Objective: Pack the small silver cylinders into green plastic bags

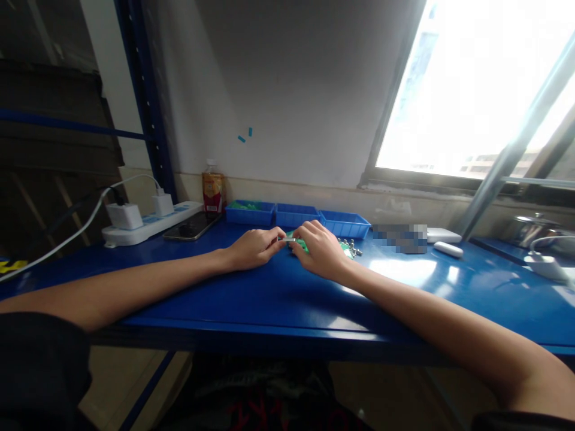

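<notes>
Between my two hands is a small, thin, whitish bar-like piece [288, 239], too small to name more exactly. My left hand [256, 248] pinches its left end between thumb and fingers. The fingertips of my right hand [320, 248] close on its right end, with the back of that hand turned up. Behind and under my right hand lie several green pieces [302, 244], partly hidden by the fingers. Small metallic parts [354, 247] sit just right of that hand on the blue table [251, 299].
Three blue bins stand along the wall: a left one [251, 220] with green pieces, a middle one [296, 215] and a right one [345, 226]. At left are a bottle [212, 188], a phone [193, 227] and a power strip [135, 232]. A white case [448, 249] lies right.
</notes>
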`<state>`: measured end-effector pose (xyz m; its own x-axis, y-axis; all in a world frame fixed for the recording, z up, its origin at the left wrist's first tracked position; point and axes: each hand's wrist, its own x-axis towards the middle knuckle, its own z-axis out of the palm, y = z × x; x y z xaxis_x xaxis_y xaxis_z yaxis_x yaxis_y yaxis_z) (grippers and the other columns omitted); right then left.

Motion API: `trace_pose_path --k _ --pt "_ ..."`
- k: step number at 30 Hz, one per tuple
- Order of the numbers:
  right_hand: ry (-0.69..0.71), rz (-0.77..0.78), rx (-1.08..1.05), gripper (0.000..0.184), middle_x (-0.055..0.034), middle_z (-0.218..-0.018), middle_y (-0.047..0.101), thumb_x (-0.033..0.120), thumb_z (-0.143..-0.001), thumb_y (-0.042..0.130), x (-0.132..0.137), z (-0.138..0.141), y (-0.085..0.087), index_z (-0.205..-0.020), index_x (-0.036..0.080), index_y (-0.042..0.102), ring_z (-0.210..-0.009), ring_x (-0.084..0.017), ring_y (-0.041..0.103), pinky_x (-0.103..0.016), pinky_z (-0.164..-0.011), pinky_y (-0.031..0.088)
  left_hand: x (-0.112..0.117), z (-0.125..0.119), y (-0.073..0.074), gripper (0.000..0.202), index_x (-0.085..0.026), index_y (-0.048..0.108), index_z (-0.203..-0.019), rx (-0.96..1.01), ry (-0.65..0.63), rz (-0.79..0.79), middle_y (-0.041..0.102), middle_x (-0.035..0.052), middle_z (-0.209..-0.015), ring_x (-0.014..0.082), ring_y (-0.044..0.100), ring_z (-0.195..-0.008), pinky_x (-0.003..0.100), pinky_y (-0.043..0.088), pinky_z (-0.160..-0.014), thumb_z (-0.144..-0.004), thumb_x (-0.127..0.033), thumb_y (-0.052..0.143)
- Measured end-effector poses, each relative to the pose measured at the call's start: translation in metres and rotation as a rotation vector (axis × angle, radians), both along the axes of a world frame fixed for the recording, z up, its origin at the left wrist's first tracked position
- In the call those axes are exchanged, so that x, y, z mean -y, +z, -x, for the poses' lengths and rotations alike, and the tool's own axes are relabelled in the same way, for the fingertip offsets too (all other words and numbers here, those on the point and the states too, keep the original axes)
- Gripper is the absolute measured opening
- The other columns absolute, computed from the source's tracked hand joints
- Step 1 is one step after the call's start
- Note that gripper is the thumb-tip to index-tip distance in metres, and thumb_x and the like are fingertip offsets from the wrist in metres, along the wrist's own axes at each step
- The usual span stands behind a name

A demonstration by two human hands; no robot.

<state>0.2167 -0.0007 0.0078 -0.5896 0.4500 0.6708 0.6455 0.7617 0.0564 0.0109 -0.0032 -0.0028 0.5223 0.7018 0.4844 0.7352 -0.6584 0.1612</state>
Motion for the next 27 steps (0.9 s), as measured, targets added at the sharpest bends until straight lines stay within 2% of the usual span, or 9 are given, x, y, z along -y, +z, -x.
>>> trace_pose_path --k 4,6,9,11,14,17,22,25,27 --pt "-0.010 -0.102 -0.063 0.017 -0.0076 -0.088 0.062 0.031 -0.088 0.050 -0.007 -0.006 0.020 -0.087 0.018 0.060 -0.088 -0.022 0.052 -0.032 -0.076 0.043 -0.002 0.000 -0.001 0.025 -0.020 0.055 -0.105 0.025 0.017 0.008 0.063 0.0025 -0.084 0.0169 0.061 -0.074 0.026 0.045 -0.066 -0.092 -0.038 0.045" --pt "-0.027 -0.141 -0.083 0.017 -0.0083 -0.089 0.062 0.031 -0.088 0.050 -0.018 -0.007 0.030 -0.088 0.017 0.060 -0.090 -0.023 0.052 -0.033 -0.077 0.043 -0.005 0.000 -0.002 0.024 -0.019 0.059 -0.102 -0.002 -0.021 -0.016 0.061 0.0064 -0.100 0.0193 0.060 -0.089 0.030 0.047 -0.080 -0.089 -0.037 0.049" --pt "-0.107 -0.141 -0.060 0.017 -0.0090 -0.093 0.063 0.030 -0.086 0.051 -0.048 -0.005 0.041 -0.091 0.017 0.061 -0.096 -0.024 0.052 -0.033 -0.080 0.043 -0.011 0.002 -0.005 0.026 -0.018 0.065 -0.100 -0.076 -0.051 -0.041 0.054 0.0106 -0.123 0.0239 0.053 -0.112 0.037 0.040 -0.100 -0.089 -0.036 0.050" --pt "-0.187 -0.088 -0.017 0.018 -0.0095 -0.095 0.064 0.031 -0.087 0.051 -0.073 -0.003 0.044 -0.093 0.017 0.062 -0.098 -0.025 0.051 -0.034 -0.081 0.043 -0.017 0.004 -0.009 0.028 -0.018 0.066 -0.104 -0.120 -0.056 -0.041 0.052 0.0108 -0.130 0.0250 0.048 -0.121 0.039 0.036 -0.105 -0.091 -0.033 0.047" --pt "-0.327 0.022 0.040 0.020 -0.0107 -0.100 0.064 0.030 -0.087 0.051 -0.107 -0.002 0.041 -0.096 0.017 0.064 -0.104 -0.026 0.050 -0.035 -0.083 0.042 -0.022 0.004 -0.012 0.033 -0.016 0.063 -0.115 -0.160 -0.068 -0.021 0.057 0.0107 -0.129 0.0241 0.046 -0.124 0.039 0.033 -0.108 -0.093 -0.031 0.043" --pt "-0.402 0.084 0.055 0.022 -0.0132 -0.103 0.064 0.029 -0.087 0.052 -0.126 -0.003 0.034 -0.097 0.016 0.066 -0.106 -0.028 0.050 -0.037 -0.082 0.043 -0.021 0.003 -0.011 0.038 -0.013 0.060 -0.120 -0.156 -0.056 -0.022 0.057 0.0127 -0.130 0.0248 0.047 -0.123 0.040 0.034 -0.108 -0.094 -0.034 0.042" --pt "-0.404 0.094 0.065 0.026 -0.0159 -0.103 0.064 0.030 -0.088 0.051 -0.120 -0.006 0.026 -0.103 0.013 0.065 -0.107 -0.028 0.051 -0.039 -0.085 0.042 -0.012 0.002 -0.005 0.045 -0.010 0.053 -0.128 -0.120 -0.016 -0.059 0.050 0.0163 -0.134 0.0273 0.046 -0.122 0.043 0.037 -0.105 -0.093 -0.037 0.044" --pt "-0.346 0.088 0.043 0.030 -0.0135 -0.102 0.066 0.035 -0.089 0.050 -0.099 -0.002 0.029 -0.106 0.014 0.063 -0.104 -0.026 0.053 -0.037 -0.085 0.042 -0.009 0.002 -0.004 0.047 -0.011 0.050 -0.131 -0.086 0.009 -0.112 0.049 0.0168 -0.134 0.0280 0.046 -0.122 0.045 0.036 -0.105 -0.093 -0.038 0.043" --pt "-0.250 0.142 -0.042 0.032 -0.0109 -0.094 0.068 0.039 -0.089 0.049 -0.079 0.001 0.032 -0.105 0.015 0.062 -0.093 -0.024 0.058 -0.034 -0.079 0.044 -0.007 0.003 -0.003 0.046 -0.012 0.049 -0.132 -0.061 0.006 -0.164 0.048 0.0166 -0.136 0.0286 0.044 -0.124 0.047 0.034 -0.107 -0.094 -0.038 0.041"
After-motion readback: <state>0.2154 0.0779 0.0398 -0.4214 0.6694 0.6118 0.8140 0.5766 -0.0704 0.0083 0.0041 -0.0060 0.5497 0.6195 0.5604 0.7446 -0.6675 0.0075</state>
